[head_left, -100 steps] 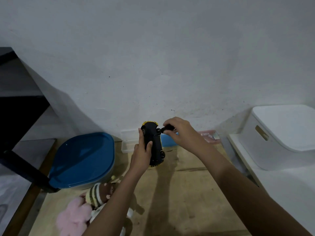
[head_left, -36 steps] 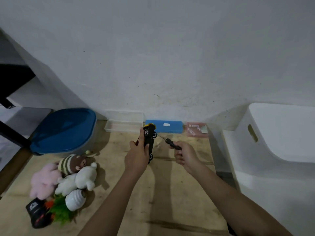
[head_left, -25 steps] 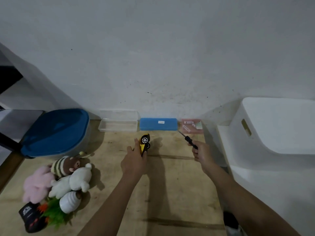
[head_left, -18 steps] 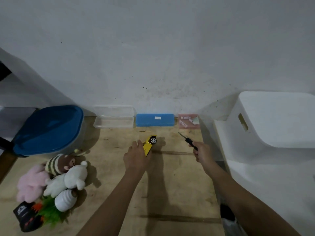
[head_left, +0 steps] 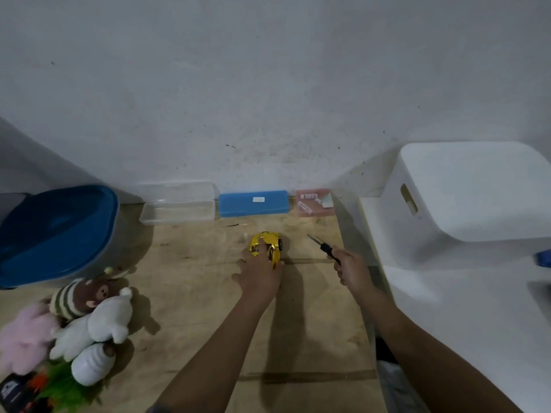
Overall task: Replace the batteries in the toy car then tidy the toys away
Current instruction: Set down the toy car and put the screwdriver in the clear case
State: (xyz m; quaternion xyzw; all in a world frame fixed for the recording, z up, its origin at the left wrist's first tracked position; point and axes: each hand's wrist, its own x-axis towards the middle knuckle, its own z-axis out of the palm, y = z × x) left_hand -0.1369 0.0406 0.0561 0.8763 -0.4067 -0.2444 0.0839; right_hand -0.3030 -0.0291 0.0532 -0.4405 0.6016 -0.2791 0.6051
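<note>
No words or numbers can be read anywhere. The blue box [head_left: 253,203] by the wall has a small white sticker [head_left: 258,199] on its lid, but the marks on it are too tiny to make out. The pink packet [head_left: 314,202] next to it has little white labels, and the black bag [head_left: 12,393] at the bottom left corner has a white picture or print on it, and both of these are too blurry to read.

A white lidded bin [head_left: 465,192] stands right of the wooden table [head_left: 193,293], against the wall [head_left: 268,84].
</note>
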